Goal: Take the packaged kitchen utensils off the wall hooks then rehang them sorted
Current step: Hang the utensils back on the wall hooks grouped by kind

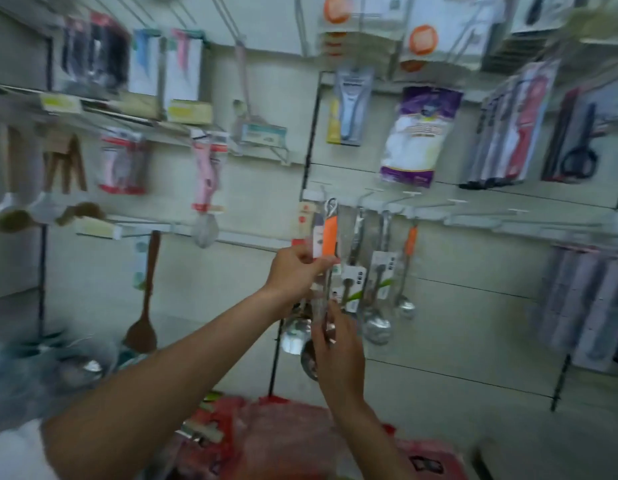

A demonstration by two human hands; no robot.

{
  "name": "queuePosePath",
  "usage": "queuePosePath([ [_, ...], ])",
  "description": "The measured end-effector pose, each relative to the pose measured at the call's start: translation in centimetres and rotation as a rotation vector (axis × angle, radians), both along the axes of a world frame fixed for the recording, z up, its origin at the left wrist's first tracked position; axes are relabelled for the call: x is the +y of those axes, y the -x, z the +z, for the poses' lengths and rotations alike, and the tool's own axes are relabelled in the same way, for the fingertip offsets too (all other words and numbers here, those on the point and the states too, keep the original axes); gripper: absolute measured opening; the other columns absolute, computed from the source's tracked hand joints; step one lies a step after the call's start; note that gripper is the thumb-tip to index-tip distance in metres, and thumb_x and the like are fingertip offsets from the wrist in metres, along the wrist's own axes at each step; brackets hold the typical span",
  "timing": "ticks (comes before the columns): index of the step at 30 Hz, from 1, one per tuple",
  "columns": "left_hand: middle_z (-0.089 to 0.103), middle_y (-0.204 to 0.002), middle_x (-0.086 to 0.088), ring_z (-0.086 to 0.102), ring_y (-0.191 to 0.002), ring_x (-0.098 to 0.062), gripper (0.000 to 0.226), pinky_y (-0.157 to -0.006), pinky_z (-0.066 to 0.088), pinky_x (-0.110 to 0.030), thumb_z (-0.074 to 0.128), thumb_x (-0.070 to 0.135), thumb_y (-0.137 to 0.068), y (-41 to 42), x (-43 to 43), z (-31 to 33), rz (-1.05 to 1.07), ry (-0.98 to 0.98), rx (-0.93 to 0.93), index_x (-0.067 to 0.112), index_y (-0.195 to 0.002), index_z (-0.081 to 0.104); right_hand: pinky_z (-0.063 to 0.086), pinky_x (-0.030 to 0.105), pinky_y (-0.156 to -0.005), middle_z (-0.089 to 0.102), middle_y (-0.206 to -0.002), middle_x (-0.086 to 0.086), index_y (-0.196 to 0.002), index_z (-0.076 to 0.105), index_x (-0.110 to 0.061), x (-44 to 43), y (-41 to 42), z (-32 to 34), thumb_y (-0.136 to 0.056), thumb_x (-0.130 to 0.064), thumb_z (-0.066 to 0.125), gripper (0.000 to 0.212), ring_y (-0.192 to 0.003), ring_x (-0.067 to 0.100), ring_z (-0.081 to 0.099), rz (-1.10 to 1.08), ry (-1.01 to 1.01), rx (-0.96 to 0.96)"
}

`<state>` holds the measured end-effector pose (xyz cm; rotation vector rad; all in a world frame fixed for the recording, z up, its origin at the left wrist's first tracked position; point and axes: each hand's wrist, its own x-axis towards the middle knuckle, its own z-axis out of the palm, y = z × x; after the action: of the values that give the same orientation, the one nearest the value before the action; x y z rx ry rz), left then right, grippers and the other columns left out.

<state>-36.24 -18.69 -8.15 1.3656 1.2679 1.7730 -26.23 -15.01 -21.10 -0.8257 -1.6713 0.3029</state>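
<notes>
A: Head view: which pack is in hand?
B: A packaged ladle (330,237), with an orange grip under a clear sleeve and a card at its top. It stands upright against the wall panel (259,188), long axis top to bottom. The hanging loop points up by the leftmost of the hooks (369,197), and the steel bowl points down beside the left wrist.
A: On the hook or off?
B: Too blurred to tell. The loop sits right at the hook's tip.
A: And the hands?
B: Both are clamped on it. The left hand (298,271) pinches the card and sleeve just under the orange grip. The right hand (338,348) is lower, fingers closed round the shaft near the bowl — the two hands are close, one above the other, not touching.
A: One pack or several?
B: I cannot tell. Two steel bowls show below the left wrist.
A: Neighbours?
B: Just to the right are the hanging ladles (378,323) on the same row — handles up, bowls down, parallel to the held one.
A: Farther off?
B: A wooden spatula (143,306) hangs at the left, blade down. Above the row is a purple-and-white pouch (418,133), and at the far right black-handled scissors (577,150). Red bags (283,438) lie at the bottom edge, below the arms
</notes>
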Motion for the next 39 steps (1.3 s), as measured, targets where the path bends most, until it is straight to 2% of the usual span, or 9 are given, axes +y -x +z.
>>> queuePosePath([
  [7, 0.051, -0.045, 0.015, 0.061, -0.065, -0.016, 0.035, -0.064, 0.057, -0.041, 0.073, 0.019, -0.087, -9.0, 6.7, 1.7, -0.051, -0.009, 0.076, 0.022, -0.059, 0.054, 0.042, 0.015, -0.07, 0.06, -0.11, -0.008, -0.128, 0.061, -0.023, 5.7, -8.9, 1.5, -0.1, -0.035, 0.054, 0.031, -0.093, 0.01, 0.063, -0.166, 0.006, 0.019],
  [10, 0.06, -0.062, 0.007, 0.06, -0.06, -0.009, 0.022, -0.051, 0.053, -0.028, 0.074, 0.021, -0.087, -10.3, 9.0, 2.2, -0.04, -0.013, 0.109, 0.018, -0.068, 0.063, 0.038, 0.013, -0.067, 0.058, -0.11, -0.008, -0.131, 0.059, -0.025, 7.8, -10.1, 2.1, -0.101, -0.034, 0.054, 0.032, -0.09, 0.013, 0.062, -0.199, 0.013, 0.006],
  [13, 0.062, -0.067, 0.002, 0.063, -0.064, -0.014, 0.014, -0.05, 0.053, -0.028, 0.075, 0.02, -0.086, -10.9, 11.0, 2.3, -0.048, -0.006, 0.126, 0.016, -0.074, 0.067, 0.037, 0.006, -0.065, 0.06, -0.113, -0.004, -0.133, 0.06, -0.023, 9.4, -10.5, 2.0, -0.101, -0.032, 0.055, 0.033, -0.091, 0.015, 0.064, -0.209, 0.032, 0.014],
  [17, 0.066, -0.077, -0.005, 0.063, -0.065, -0.015, 0.01, -0.048, 0.053, -0.025, 0.073, 0.02, -0.087, -12.5, 13.4, 2.1, -0.087, 0.012, 0.152, 0.012, -0.083, 0.069, 0.049, 0.022, -0.078, 0.061, -0.12, -0.001, -0.135, 0.06, -0.02, 11.2, -11.4, 1.2, -0.1, -0.028, 0.058, 0.036, -0.098, 0.015, 0.064, -0.227, 0.025, 0.072],
  [22, 0.07, -0.09, -0.013, 0.068, -0.079, -0.023, 0.021, -0.064, 0.061, -0.05, 0.077, 0.026, -0.084, -15.0, 16.5, 1.8, -0.108, 0.008, 0.144, 0.007, -0.093, 0.073, 0.047, 0.021, -0.072, 0.051, -0.105, -0.011, -0.133, 0.06, -0.024, 13.3, -14.0, 1.3, -0.099, -0.028, 0.058, 0.034, -0.085, 0.011, 0.061, -0.28, 0.004, 0.09],
  [25, 0.07, -0.091, -0.01, 0.064, -0.076, -0.014, 0.018, -0.063, 0.06, -0.04, 0.073, 0.021, -0.087, -16.1, 17.6, 1.8, -0.154, -0.002, 0.119, 0.007, -0.099, 0.071, 0.048, 0.021, -0.071, 0.053, -0.107, -0.009, -0.135, 0.058, -0.025, 14.6, -15.3, 1.2, -0.099, -0.027, 0.059, 0.036, -0.084, 0.01, 0.06, -0.292, 0.004, 0.076],
  [29, 0.067, -0.087, -0.001, 0.063, -0.074, -0.008, 0.025, -0.049, 0.054, -0.026, 0.073, 0.022, -0.087, -16.7, 19.1, 1.8, -0.159, 0.019, 0.132, 0.008, -0.107, 0.072, 0.053, 0.027, -0.072, 0.055, -0.109, -0.006, -0.136, 0.058, -0.023, 15.9, -15.8, 1.1, -0.1, -0.025, 0.058, 0.036, -0.083, 0.011, 0.061, -0.299, 0.005, 0.073],
  [34, 0.069, -0.092, -0.005, 0.064, -0.076, -0.011, 0.029, -0.053, 0.054, -0.025, 0.073, 0.022, -0.087, -16.6, 21.1, 1.0, -0.113, 0.043, 0.13, 0.006, -0.111, 0.07, 0.043, 0.013, -0.069, 0.052, -0.107, -0.01, -0.135, 0.059, -0.024, 17.4, -15.8, 0.4, -0.101, -0.025, 0.057, 0.034, -0.078, 0.005, 0.059, -0.269, 0.032, 0.044],
  [39, 0.071, -0.098, -0.017, 0.069, -0.082, -0.025, 0.023, -0.052, 0.054, -0.028, 0.074, 0.022, -0.087, -16.6, 24.2, 0.6, -0.057, 0.083, 0.081, 0.006, -0.102, 0.071, 0.046, 0.016, -0.07, 0.047, -0.104, -0.011, -0.141, 0.054, -0.025, 20.3, -15.5, 0.6, -0.1, -0.025, 0.057, 0.041, -0.078, 0.008, 0.06, -0.256, 0.091, 0.014],
])
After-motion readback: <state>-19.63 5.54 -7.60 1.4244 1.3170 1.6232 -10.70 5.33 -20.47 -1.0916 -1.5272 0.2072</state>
